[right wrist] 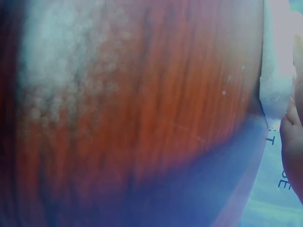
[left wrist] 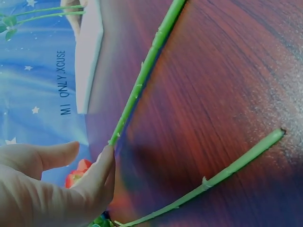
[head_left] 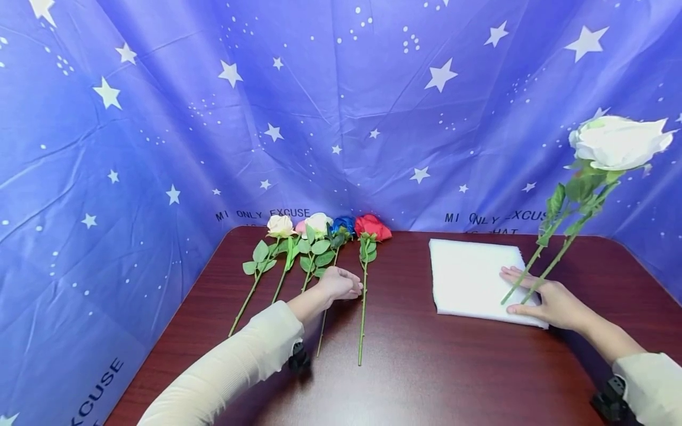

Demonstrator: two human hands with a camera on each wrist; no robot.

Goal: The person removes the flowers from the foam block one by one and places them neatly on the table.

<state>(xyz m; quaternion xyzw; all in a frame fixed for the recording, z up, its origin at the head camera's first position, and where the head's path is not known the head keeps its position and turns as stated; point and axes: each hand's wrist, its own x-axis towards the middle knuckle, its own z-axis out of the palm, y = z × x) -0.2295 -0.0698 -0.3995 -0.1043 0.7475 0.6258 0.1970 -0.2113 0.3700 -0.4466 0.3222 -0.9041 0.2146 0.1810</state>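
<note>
My left hand [head_left: 341,284] is beside the red rose [head_left: 373,227], its fingertips at the green stem [head_left: 364,313] that lies on the table. In the left wrist view the thumb stands apart from the fingers [left wrist: 102,177], which reach the stem [left wrist: 137,87]. My right hand [head_left: 554,302] rests on a white foam block [head_left: 469,278], fingers spread around two upright stems. Those stems lean right and rise from the foam to a large white rose head [head_left: 620,142]. In the right wrist view only part of the right hand [right wrist: 293,142] shows, at the edge.
Left of the red rose lie a blue rose [head_left: 343,225], a white rose [head_left: 318,223] and a cream rose [head_left: 280,225], with a bit of pink between them. The dark wooden table [head_left: 426,373] meets a blue star-printed curtain [head_left: 341,106] at the back and sides.
</note>
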